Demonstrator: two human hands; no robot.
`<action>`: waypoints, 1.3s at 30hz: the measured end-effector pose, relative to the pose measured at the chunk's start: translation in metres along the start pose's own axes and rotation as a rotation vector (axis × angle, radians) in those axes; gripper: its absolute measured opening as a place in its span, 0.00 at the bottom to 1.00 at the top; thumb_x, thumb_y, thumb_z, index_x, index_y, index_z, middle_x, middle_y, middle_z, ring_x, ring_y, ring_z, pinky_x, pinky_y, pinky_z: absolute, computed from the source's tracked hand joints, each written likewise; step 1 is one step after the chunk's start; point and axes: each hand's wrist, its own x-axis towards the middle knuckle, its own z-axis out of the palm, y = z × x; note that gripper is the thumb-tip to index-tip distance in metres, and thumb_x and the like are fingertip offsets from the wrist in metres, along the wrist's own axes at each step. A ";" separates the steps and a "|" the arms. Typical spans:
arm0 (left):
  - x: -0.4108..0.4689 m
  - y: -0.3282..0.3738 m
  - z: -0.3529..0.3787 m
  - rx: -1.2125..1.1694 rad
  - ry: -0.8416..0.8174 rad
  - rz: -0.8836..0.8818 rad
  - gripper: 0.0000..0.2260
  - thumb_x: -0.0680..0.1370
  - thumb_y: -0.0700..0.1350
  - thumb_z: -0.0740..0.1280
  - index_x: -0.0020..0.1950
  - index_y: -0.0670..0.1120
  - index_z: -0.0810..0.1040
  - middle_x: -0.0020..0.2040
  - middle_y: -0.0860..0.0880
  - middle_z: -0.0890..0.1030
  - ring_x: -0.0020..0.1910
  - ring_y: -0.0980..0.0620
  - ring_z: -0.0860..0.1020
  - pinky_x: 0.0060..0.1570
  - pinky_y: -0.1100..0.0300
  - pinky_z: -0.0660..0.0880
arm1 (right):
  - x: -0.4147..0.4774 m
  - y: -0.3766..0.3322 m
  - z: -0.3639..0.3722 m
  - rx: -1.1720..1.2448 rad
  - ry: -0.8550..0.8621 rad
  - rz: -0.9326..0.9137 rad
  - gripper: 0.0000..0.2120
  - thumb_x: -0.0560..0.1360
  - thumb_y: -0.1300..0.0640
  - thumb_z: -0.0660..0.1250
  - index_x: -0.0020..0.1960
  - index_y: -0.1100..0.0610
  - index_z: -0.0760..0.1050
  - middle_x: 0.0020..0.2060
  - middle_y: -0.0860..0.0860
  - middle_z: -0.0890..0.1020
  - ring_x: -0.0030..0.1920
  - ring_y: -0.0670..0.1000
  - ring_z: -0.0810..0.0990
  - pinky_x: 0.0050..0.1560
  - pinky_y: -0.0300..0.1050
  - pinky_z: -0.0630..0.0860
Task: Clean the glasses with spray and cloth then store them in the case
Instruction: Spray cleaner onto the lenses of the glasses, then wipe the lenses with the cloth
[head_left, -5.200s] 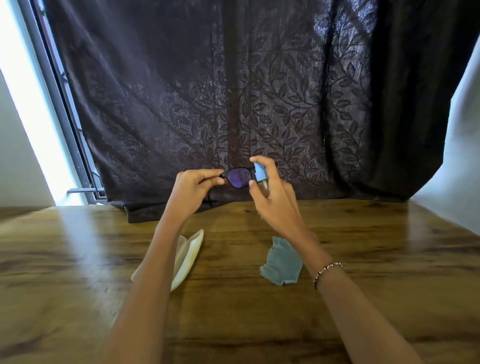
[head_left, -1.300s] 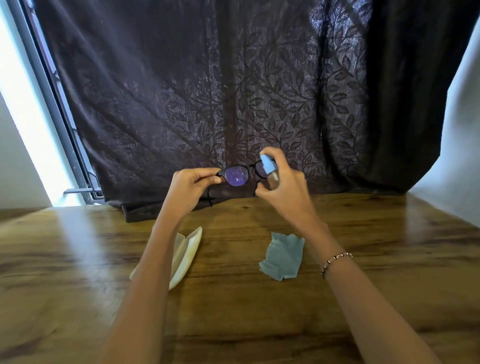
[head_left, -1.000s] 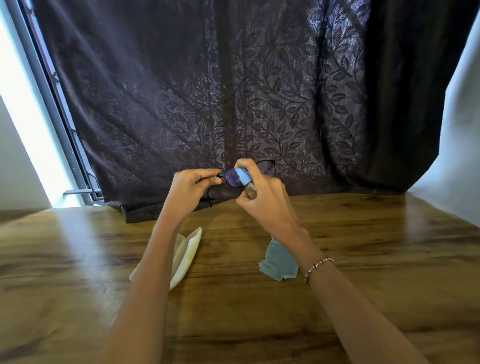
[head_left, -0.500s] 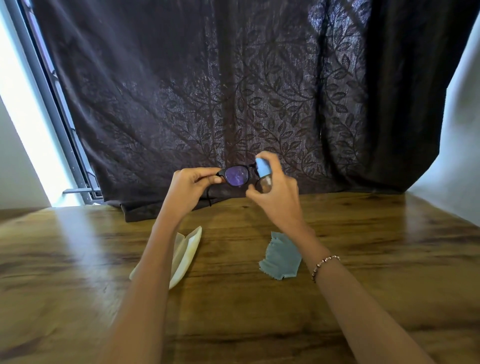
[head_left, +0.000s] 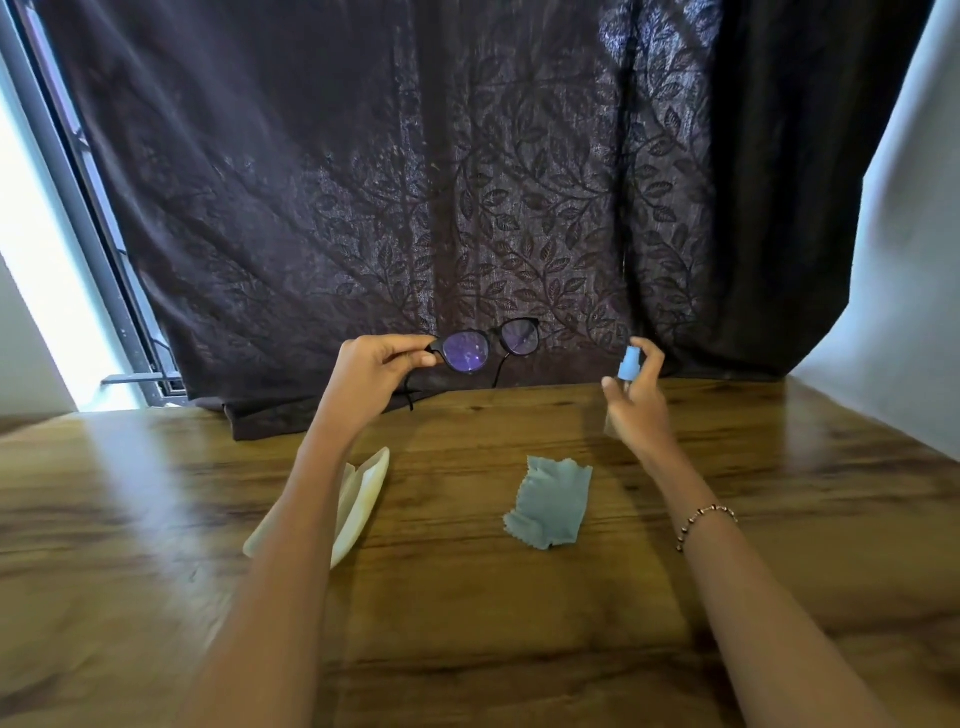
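Note:
Black-framed glasses (head_left: 485, 347) with purple-tinted lenses hang in the air above the far edge of the table, pinched at their left corner by my left hand (head_left: 376, 376). Droplets speckle the nearer lens. To the right of the glasses, apart from them, my right hand (head_left: 636, 402) grips a small spray bottle (head_left: 627, 370) with a light blue top, index finger on the nozzle. A blue-grey cleaning cloth (head_left: 551, 501) lies crumpled on the table between my arms. The cream glasses case (head_left: 363, 499) lies open on the wood, partly hidden by my left forearm.
A wooden table (head_left: 467, 623) fills the lower view. A dark curtain (head_left: 415, 182) with a leaf pattern hangs behind it and drapes onto the far edge. A window frame (head_left: 93, 249) stands at the left, a white wall (head_left: 909, 286) at the right.
My right hand has pulled the spray bottle away to the right, off the lenses. My left hand keeps the glasses in the same spot. The cloth and case have not moved.

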 end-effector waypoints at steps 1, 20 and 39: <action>0.000 0.000 0.000 -0.002 0.000 -0.002 0.12 0.74 0.39 0.70 0.57 0.42 0.81 0.48 0.55 0.79 0.48 0.72 0.74 0.47 0.83 0.66 | -0.002 0.004 0.001 -0.009 -0.016 0.028 0.23 0.81 0.59 0.59 0.71 0.46 0.54 0.46 0.53 0.74 0.40 0.49 0.75 0.35 0.43 0.67; -0.003 -0.003 0.006 0.028 -0.030 -0.041 0.12 0.74 0.40 0.69 0.58 0.43 0.80 0.47 0.56 0.79 0.45 0.68 0.75 0.46 0.83 0.66 | -0.006 0.020 0.001 0.008 -0.165 0.151 0.16 0.77 0.57 0.65 0.62 0.44 0.67 0.53 0.50 0.77 0.58 0.53 0.76 0.56 0.60 0.78; -0.003 -0.001 0.006 -0.015 -0.022 -0.023 0.13 0.74 0.38 0.69 0.58 0.40 0.80 0.46 0.55 0.79 0.42 0.80 0.72 0.46 0.84 0.65 | -0.025 -0.050 0.004 -0.291 -0.327 -0.254 0.09 0.69 0.57 0.76 0.43 0.52 0.76 0.37 0.47 0.79 0.37 0.41 0.76 0.35 0.30 0.72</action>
